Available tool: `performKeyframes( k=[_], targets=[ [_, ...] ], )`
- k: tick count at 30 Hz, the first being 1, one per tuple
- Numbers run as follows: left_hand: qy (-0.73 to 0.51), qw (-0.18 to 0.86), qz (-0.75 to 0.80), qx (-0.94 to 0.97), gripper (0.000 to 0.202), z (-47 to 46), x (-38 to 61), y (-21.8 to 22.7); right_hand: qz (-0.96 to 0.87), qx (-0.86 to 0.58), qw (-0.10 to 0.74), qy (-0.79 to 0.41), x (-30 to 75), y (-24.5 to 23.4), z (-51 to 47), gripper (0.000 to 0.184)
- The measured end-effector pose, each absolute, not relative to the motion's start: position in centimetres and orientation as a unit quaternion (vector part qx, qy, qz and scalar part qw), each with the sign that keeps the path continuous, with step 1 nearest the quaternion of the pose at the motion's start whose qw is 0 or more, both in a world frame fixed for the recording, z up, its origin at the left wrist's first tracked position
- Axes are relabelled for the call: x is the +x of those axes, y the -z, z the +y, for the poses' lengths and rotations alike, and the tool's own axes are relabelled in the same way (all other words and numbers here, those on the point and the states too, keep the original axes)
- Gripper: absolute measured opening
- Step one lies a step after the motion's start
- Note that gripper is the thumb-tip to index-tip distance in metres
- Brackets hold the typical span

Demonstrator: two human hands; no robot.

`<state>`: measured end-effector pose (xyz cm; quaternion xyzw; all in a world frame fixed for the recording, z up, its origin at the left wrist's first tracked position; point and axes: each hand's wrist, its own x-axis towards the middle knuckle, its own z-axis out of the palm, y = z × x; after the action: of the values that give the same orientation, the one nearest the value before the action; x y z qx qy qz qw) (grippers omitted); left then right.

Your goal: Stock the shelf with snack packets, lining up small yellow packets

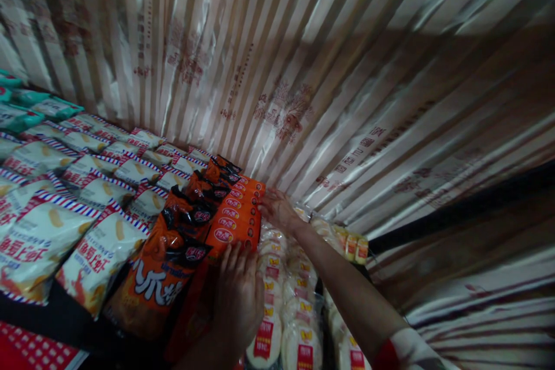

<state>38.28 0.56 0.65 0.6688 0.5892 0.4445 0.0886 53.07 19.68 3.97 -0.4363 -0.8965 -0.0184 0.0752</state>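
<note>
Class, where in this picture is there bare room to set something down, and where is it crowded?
The dark strip between the white snack bags and red dotted surface looks bare, though narrow. Crowded: around the left hand and right hand, among orange packs and wrapped round items.

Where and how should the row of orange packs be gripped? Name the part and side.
Probably by both ends, from above: the orange packs stand close together in one row, flanked by bags on the left and round packs on the right. The left hand is at the near end, the right hand by the far end's right edge.
</note>
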Motion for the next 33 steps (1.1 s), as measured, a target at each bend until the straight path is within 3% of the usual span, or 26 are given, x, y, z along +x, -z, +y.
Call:
performKeyframes(
  k=[16,20,27,33],
  targets=[
    [-0.443,0.004,0.536,0.718,0.034,1.3,38.4,0.7,-0.826,-0.563,-0.003,-0.023,50.9,-4.9,20.5,0.042],
    [-0.460,0.004,0.539,0.705,0.031,1.4,38.0,0.4,-0.841,-0.536,0.066,-0.023,51.8,-5.1,20.5,0.041],
    [-0.448,-0.007,0.529,0.720,0.032,0.6,37.7,0.7,-0.802,-0.537,0.261,-0.018,55.4,-5.9,16.2,0.046],
    [-0.434,-0.051,0.515,0.738,0.033,-1.5,38.4,0.3,-0.772,-0.563,0.294,-0.011,58.7,-5.3,10.4,0.046]
  ],
)
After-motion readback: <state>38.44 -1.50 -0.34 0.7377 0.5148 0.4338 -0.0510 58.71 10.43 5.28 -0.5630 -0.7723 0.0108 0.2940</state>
